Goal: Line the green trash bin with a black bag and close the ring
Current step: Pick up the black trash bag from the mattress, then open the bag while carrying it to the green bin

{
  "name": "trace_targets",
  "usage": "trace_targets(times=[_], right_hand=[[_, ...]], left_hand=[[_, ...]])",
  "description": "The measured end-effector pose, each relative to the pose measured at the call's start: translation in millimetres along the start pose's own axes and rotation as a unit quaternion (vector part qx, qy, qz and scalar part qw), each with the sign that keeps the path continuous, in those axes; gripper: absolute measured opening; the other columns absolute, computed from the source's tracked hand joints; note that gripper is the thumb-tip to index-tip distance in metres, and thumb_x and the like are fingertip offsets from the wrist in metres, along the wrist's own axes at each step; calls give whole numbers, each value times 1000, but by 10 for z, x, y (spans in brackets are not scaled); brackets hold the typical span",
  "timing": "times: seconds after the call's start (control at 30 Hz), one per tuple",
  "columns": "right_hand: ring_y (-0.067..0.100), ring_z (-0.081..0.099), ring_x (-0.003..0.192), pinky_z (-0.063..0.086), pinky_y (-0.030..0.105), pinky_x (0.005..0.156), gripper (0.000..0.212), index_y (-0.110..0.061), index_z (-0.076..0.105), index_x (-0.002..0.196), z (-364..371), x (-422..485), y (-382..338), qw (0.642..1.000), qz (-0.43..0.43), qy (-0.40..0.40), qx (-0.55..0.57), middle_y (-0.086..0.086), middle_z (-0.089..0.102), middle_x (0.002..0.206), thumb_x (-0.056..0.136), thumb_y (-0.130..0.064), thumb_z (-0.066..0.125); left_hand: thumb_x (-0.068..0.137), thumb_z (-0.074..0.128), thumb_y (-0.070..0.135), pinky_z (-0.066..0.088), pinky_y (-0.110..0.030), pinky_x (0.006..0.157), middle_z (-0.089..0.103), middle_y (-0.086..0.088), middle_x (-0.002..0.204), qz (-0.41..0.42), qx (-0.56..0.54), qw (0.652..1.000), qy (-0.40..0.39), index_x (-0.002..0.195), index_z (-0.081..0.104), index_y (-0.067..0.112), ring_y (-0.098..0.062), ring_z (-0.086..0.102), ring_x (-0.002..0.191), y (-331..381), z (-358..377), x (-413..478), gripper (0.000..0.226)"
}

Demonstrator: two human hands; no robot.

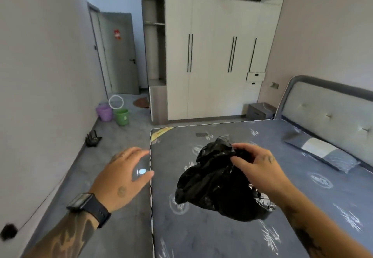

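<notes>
A crumpled black bag (214, 183) hangs above the blue mattress, pinched at its top by my right hand (256, 162). My left hand (125, 175) hovers open over the floor just left of the mattress edge, holding nothing. Far off by the left wall stands the green trash bin (121, 116), with a white ring (116, 101) propped upright behind it.
A purple bin (105, 112) sits beside the green one. A black router (93, 139) lies on the floor by the wall. The bed (302, 207) fills the right side, carrying a pillow (323, 154) and a phone (202, 134). A wardrobe (214, 55) and door (119, 53) stand beyond.
</notes>
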State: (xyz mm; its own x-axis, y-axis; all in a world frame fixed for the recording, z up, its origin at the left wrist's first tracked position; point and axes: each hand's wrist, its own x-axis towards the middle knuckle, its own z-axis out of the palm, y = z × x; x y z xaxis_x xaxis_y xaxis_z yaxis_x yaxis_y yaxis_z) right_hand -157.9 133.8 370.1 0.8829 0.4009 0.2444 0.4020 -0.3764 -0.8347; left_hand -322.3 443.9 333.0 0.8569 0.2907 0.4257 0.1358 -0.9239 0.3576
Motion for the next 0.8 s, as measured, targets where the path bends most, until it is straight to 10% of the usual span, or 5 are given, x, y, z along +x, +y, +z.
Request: trace_targets(times=[0.3,0.5,0.67,0.8], right_hand=[[3,75,84,59,21,73,33,-39,75,102,2177,309,-1230,996,-20,-43,77,-17,78,91,88,-9,72],[11,76,89,58,21,73,37,-35,76,102,3382,768,-1766,984,-9,-96,150,-6,80,93,88,-1,70],[26,75,97,58,41,88,45,-27,76,110,4170,1360,-1815,958,10,-141,251,9,79,103,89,10,62],[25,73,96,59,33,82,50,-19,75,109,4807,2047,-1683,921,41,-166,350,12,78,104,88,20,54]], left_hand=[[79,52,67,50,-40,100,56,11,132,-68,-119,991,-12,133,56,28,-12,54,123,-2246,-700,-132,66],[90,65,45,30,4,90,47,32,121,-105,-177,978,-19,135,54,29,28,40,110,-3267,-963,36,49],[77,56,75,32,-23,100,46,11,144,-194,-251,946,-64,146,38,39,-3,41,129,-4031,-903,337,80],[67,56,85,32,-31,109,35,17,143,-250,-295,915,-117,151,22,47,-4,33,133,-4636,-828,766,98]])
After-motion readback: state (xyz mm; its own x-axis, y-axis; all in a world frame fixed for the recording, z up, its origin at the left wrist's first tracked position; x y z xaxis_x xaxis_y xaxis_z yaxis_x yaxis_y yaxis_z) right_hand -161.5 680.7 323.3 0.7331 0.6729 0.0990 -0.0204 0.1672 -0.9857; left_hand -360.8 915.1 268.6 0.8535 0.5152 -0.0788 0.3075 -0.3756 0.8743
